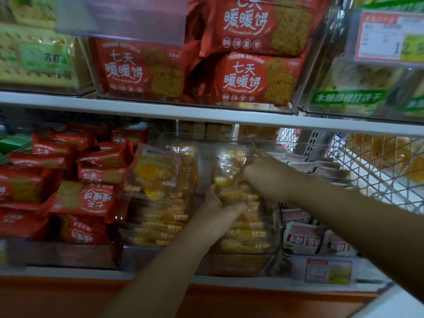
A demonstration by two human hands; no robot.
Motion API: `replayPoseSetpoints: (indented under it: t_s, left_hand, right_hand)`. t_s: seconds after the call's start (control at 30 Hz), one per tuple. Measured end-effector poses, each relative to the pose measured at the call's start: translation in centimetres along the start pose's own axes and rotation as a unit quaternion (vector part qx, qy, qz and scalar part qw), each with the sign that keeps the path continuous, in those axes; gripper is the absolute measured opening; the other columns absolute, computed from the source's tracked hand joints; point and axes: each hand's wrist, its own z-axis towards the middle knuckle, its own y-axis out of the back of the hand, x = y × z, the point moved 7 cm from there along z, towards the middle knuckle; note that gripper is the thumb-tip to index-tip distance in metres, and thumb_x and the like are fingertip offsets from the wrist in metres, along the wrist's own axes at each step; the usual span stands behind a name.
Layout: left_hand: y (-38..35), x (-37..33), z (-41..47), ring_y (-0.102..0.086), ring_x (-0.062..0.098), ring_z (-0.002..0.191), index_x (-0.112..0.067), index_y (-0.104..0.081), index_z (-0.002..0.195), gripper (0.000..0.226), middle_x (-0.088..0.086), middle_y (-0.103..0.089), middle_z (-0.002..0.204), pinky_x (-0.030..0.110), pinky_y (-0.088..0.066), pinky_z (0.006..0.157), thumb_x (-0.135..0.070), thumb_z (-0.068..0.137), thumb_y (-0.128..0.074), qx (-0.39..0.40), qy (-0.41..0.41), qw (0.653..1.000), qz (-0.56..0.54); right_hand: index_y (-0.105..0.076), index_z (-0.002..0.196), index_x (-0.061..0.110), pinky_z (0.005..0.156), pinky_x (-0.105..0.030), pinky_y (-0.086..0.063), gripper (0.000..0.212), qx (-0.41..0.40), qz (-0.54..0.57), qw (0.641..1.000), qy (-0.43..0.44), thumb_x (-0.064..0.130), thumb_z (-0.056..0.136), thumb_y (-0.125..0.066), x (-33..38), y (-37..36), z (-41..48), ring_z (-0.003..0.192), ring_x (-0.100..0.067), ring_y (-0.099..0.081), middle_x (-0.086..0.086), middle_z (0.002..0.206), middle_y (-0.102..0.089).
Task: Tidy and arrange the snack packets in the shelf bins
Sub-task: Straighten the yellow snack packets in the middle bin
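Both hands meet on one clear packet of yellow snacks [231, 177], held upright in the right half of a clear plastic bin [273, 246] on the lower shelf. The left hand [220, 210] grips the packet's lower left edge from below, its thumb on the front face; the right hand [254, 168] is closed on the packet's upper right corner from the side. The packet's long axis runs roughly vertical, top edge toward the back of the shelf, tilted slightly away from the camera; its printing is too blurred to read.

Beneath and in front of the hands, the same bin holds more yellow packets [247, 232], stacked flat with price labels facing forward. Left of the left hand, a second yellow packet [158, 171] stands upright on a similar stack. Farther left, a bin is heaped with red biscuit packets [85, 198] lying at mixed angles. Right of the right forearm are pink-and-white packets [305, 237], and beyond them a wire basket [378, 180]. Above the hands, the upper shelf [160, 109] carries a clear bin of red packets [243, 81] standing face-out.
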Motion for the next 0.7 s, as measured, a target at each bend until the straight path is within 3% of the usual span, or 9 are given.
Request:
replayPoseSetpoints:
  t_s: [0.1,0.2,0.3,0.43,0.57,0.63,0.7]
  left_hand:
    - [-0.1,0.1,-0.2,-0.060,0.014,0.104,-0.033,-0.039,0.131,0.089,-0.009,-0.061,0.114,0.038,-0.048,0.095,-0.059,0.052,-0.071,0.003,-0.002,1.000,-0.002]
    - [-0.4,-0.2,-0.4,-0.063,0.009,0.094,-0.028,-0.054,0.118,0.055,-0.008,-0.065,0.104,0.027,-0.052,0.081,-0.046,0.069,-0.072,0.010,0.002,1.000,-0.016]
    - [-0.2,-0.3,-1.1,-0.059,0.009,0.093,-0.025,-0.053,0.117,0.049,-0.008,-0.062,0.104,0.026,-0.048,0.077,-0.044,0.075,-0.070,-0.009,0.024,0.999,-0.022]
    - [0.0,-2.3,-1.3,-0.064,0.018,0.097,-0.024,-0.062,0.117,0.058,-0.001,-0.068,0.108,0.034,-0.051,0.088,-0.055,0.068,-0.067,-0.043,0.015,0.997,-0.065]
    - [1.6,0.3,5.4,-0.059,0.034,0.109,-0.021,-0.045,0.136,0.107,0.012,-0.059,0.125,0.049,-0.046,0.095,-0.070,0.042,-0.061,-0.113,0.064,0.985,-0.116]
    - [1.9,0.0,5.5,-0.058,0.033,0.109,-0.020,-0.046,0.135,0.097,0.012,-0.059,0.125,0.048,-0.046,0.096,-0.075,0.055,-0.055,-0.119,0.077,0.984,-0.105]
    - [1.1,-2.7,1.7,-0.061,0.028,0.103,-0.015,-0.057,0.121,0.066,0.011,-0.064,0.113,0.042,-0.048,0.093,-0.067,0.083,-0.042,-0.096,0.069,0.990,-0.077]
  right_hand:
    - [-0.060,0.119,0.034,0.112,-0.045,-0.010,0.036,0.048,0.053,0.996,-0.062,0.018,0.091,-0.044,0.2,-0.4,-1.0,0.127,-0.019,-0.042,0.000,0.127,-0.059]
    - [-0.054,0.128,0.033,0.114,-0.052,-0.005,0.036,0.130,0.116,0.981,-0.081,0.029,0.095,-0.039,-0.1,-0.6,-2.0,0.137,-0.024,-0.027,-0.003,0.141,-0.045]
    - [-0.055,0.126,0.028,0.115,-0.053,-0.003,0.036,0.098,0.167,0.976,-0.101,0.035,0.096,-0.037,0.0,-0.6,-3.5,0.138,-0.022,-0.021,-0.001,0.143,-0.040]
    - [-0.049,0.132,0.029,0.116,-0.049,0.002,0.038,0.045,0.191,0.973,-0.117,0.029,0.096,-0.036,0.4,-1.2,-4.4,0.143,-0.020,-0.004,0.002,0.157,-0.006]
    - [-0.045,0.135,0.028,0.113,-0.051,0.005,0.040,0.056,0.208,0.970,-0.110,0.033,0.098,-0.031,0.0,-1.0,-3.9,0.143,-0.017,-0.009,0.007,0.154,-0.024]
    - [-0.042,0.137,0.028,0.113,-0.052,0.005,0.041,0.058,0.202,0.972,-0.107,0.033,0.098,-0.030,0.1,-1.0,-4.1,0.142,-0.017,-0.011,0.006,0.152,-0.028]
    - [-0.042,0.138,0.025,0.114,-0.052,0.004,0.042,0.057,0.188,0.975,-0.100,0.032,0.098,-0.030,0.4,-1.1,-4.4,0.141,-0.018,-0.013,0.004,0.150,-0.033]
